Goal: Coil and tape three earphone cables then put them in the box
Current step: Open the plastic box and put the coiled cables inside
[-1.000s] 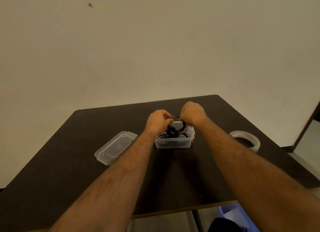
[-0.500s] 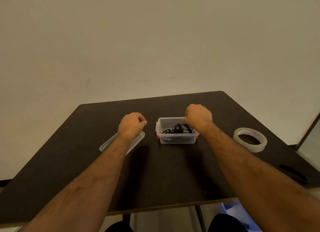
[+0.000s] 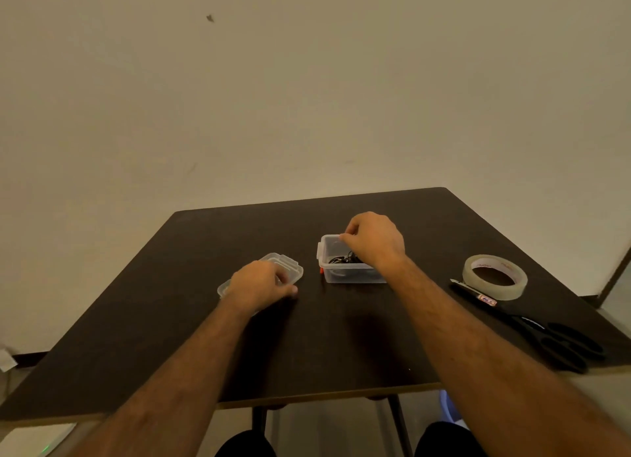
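Head cam showed black earphone cables [image 3: 345,260] already in box [image 3: 336,275], right hand [image 3: 374,243] fingers curled at its rim, left hand [image 3: 257,285] gripping lid [image 3: 290,267]; closing prob. left.

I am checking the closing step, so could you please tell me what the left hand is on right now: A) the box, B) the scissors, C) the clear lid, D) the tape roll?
C: the left hand rests on the clear lid, left of the box.
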`<action>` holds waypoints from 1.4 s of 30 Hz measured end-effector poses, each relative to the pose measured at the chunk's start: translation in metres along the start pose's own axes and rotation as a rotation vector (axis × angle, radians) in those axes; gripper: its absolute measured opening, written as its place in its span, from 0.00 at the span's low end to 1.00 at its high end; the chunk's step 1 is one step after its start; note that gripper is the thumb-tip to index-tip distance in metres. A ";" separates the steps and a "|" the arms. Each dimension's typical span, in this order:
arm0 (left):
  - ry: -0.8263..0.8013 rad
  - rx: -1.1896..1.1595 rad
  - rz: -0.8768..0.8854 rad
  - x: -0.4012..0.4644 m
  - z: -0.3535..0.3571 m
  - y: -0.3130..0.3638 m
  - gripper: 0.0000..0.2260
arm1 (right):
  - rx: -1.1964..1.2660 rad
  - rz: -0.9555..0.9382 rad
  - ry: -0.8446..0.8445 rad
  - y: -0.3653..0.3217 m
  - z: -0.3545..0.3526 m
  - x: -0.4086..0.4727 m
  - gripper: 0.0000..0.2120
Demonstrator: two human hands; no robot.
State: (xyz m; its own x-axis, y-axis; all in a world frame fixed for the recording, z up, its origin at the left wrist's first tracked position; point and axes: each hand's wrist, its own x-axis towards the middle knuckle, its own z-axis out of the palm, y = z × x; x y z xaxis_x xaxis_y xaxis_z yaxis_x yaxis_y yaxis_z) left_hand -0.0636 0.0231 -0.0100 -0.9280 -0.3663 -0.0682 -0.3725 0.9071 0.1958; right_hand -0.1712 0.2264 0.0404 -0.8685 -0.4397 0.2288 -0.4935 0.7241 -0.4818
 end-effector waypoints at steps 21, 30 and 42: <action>0.382 -1.390 0.163 -0.016 -0.065 0.088 0.04 | 0.589 -0.169 -0.183 -0.019 -0.025 -0.001 0.58; 0.417 -1.435 -0.130 0.017 -0.024 0.081 0.10 | -0.222 -0.226 -0.228 0.030 -0.045 0.029 0.57; 0.153 -1.027 -0.255 0.045 0.010 0.070 0.10 | -0.306 -0.206 -0.605 0.040 -0.015 0.043 0.56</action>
State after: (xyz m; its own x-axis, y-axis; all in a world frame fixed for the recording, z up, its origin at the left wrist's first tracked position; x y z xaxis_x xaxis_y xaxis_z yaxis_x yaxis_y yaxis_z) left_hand -0.1314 0.0725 -0.0086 -0.7861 -0.6074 -0.1143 -0.3028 0.2173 0.9280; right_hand -0.2290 0.2449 0.0435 -0.6219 -0.7377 -0.2629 -0.7131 0.6722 -0.1993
